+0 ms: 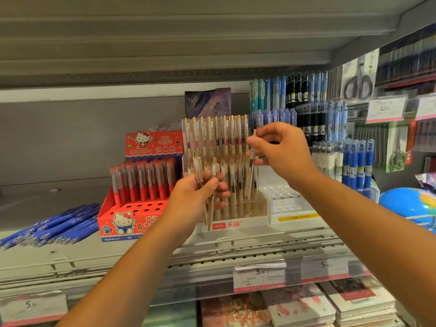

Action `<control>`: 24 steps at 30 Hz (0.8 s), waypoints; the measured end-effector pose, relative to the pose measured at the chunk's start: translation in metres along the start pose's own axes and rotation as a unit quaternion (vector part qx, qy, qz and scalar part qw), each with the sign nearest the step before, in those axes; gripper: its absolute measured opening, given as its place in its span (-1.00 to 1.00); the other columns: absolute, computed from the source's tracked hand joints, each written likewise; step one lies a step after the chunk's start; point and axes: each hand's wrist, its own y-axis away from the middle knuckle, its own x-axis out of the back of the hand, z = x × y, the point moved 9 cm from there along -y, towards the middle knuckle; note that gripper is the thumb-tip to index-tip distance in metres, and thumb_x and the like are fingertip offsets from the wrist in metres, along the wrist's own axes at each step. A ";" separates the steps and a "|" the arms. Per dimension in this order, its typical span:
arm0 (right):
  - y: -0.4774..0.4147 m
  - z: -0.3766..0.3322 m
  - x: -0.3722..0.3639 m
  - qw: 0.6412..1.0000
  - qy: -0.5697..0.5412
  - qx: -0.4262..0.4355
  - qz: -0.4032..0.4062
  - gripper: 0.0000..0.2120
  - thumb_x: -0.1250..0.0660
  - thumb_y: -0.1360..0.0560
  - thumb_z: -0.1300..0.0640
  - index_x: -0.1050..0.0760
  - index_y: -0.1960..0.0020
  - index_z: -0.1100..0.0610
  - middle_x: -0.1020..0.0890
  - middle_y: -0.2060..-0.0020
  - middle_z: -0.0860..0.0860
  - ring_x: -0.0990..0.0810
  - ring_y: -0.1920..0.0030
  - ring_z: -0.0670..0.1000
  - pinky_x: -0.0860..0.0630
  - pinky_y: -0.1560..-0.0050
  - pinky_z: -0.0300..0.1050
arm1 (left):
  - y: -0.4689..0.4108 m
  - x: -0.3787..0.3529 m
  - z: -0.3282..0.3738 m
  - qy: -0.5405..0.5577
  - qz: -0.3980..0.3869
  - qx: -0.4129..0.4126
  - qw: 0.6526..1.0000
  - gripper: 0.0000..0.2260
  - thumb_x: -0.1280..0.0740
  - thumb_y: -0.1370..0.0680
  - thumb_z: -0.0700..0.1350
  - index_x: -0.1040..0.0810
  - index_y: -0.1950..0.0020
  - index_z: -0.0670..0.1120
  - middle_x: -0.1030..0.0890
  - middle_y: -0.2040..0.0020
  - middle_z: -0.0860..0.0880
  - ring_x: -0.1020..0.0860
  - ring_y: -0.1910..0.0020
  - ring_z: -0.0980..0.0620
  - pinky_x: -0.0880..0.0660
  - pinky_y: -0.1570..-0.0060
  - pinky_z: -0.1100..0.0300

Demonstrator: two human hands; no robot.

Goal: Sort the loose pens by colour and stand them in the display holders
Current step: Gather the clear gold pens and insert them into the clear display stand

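The left hand (195,194) is raised in front of the white holder (245,221), which stands at the middle of the shelf (70,256) and carries a red "hesu" label on its front wall. The fingers and thumb of this hand are curled round a bundle of clear pens (198,166) with gold clips. The bundle is held roughly upright, with the clip ends above the fist and the tips projecting below it. The right hand (285,152) is positioned higher and to the right, at the right edge of the holder. Its thumb and fingertips pinch a single pen (249,178) of the same clear-and-gold type near the upper end. The pen hangs with a slight tilt, tip down, over the front right rows of the holder. Whether the tip has entered a hole cannot be determined, as the pens behind it obscure that area. The back row of the white holder is filled with upright pens (217,135), and further pens stand in its lower rows. To the left, touching or just beside it, stands a red holder (122,223) printed with a cartoon cat; red pens (144,180) fill its rear rows and its front holes are open. Loose blue pens (59,225) lie in a pile on the shelf, left of the red holder. To the right of the white holder is a pale holder (290,208), and beyond it stand blue-barrelled pens (358,166). A price label (259,277) reading 5.00 is fixed to the shelf edge.
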 end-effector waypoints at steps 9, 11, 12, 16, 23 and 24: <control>-0.004 0.014 -0.009 0.997 0.068 0.015 0.022 -0.85 -0.50 -0.46 0.13 -0.53 0.05 0.06 -0.61 0.17 0.02 -0.66 0.17 0.02 -0.64 0.35 -0.16 | 0.005 0.000 -0.003 -0.019 0.006 -0.011 1.000 -0.85 -0.24 -0.64 -0.25 -0.59 -0.12 -0.13 -0.71 0.12 -0.11 -0.70 0.08 -0.09 -0.65 0.11 0.04; -0.003 0.016 -0.015 0.994 0.108 0.026 0.014 -0.83 -0.50 -0.46 0.10 -0.54 0.04 0.08 -0.60 0.17 -0.01 -0.66 0.18 0.00 -0.66 0.32 -0.10 | 0.006 0.001 -0.002 -0.024 0.009 -0.014 1.000 -0.85 -0.25 -0.64 -0.24 -0.60 -0.12 -0.12 -0.72 0.12 -0.10 -0.70 0.07 -0.09 -0.65 0.13 0.05; -0.001 0.016 -0.019 0.990 0.136 0.034 0.007 -0.81 -0.51 -0.45 0.07 -0.55 0.03 0.10 -0.61 0.18 -0.02 -0.65 0.18 -0.01 -0.66 0.27 -0.07 | 0.007 0.001 -0.002 -0.025 0.009 -0.013 1.000 -0.85 -0.26 -0.63 -0.24 -0.60 -0.13 -0.11 -0.72 0.11 -0.10 -0.70 0.07 -0.08 -0.65 0.12 0.05; 0.009 0.018 -0.030 0.964 0.255 0.066 -0.042 -0.78 -0.49 -0.43 -0.06 -0.61 0.12 0.09 -0.63 0.29 -0.09 -0.61 0.25 -0.12 -0.62 0.14 -0.09 | 0.006 0.003 -0.005 -0.032 0.013 -0.006 0.999 -0.85 -0.31 -0.61 -0.22 -0.61 -0.13 -0.08 -0.72 0.08 -0.02 -0.71 0.07 -0.08 -0.65 0.13 0.05; 0.019 0.023 -0.028 0.952 0.290 0.072 -0.062 -0.82 -0.40 -0.52 -0.03 -0.65 -0.01 0.06 -0.62 0.22 -0.16 -0.59 0.23 -0.19 -0.60 0.09 -0.16 | 0.007 0.007 -0.004 -0.022 0.032 -0.010 0.999 -0.85 -0.32 -0.60 -0.25 -0.65 -0.09 -0.09 -0.72 0.12 -0.01 -0.71 0.08 -0.08 -0.64 0.17 0.08; 0.019 0.021 -0.028 0.948 0.303 0.076 -0.060 -0.81 -0.39 -0.53 -0.03 -0.65 -0.03 0.05 -0.61 0.22 -0.16 -0.57 0.22 -0.20 -0.59 0.11 -0.17 | 0.007 0.007 -0.004 -0.020 0.033 -0.009 0.999 -0.85 -0.33 -0.59 -0.25 -0.65 -0.09 -0.09 -0.73 0.11 -0.02 -0.71 0.07 -0.08 -0.64 0.17 0.08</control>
